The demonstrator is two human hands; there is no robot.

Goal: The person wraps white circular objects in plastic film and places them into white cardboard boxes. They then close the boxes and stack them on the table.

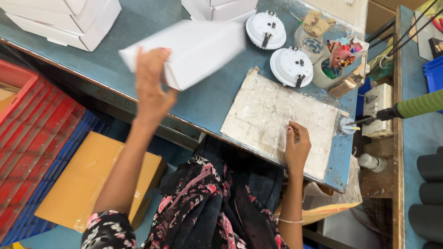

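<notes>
Head view: left hand (151,87) clamped on white cardboard box (189,51), lifted; right hand (297,145) curled, empty, on scuffed white work board (272,115); two round white discs (291,67) beyond board untouched.

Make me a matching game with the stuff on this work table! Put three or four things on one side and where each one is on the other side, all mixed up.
Things:
1. white box
2. worn white board
3. red crate
4. round white discs

Places:
A. on the floor, left of the table
B. held up in the left hand
C. on the blue table, beyond the board
D. flat on the table under the right hand

Pairs: 1-B, 2-D, 3-A, 4-C
</notes>
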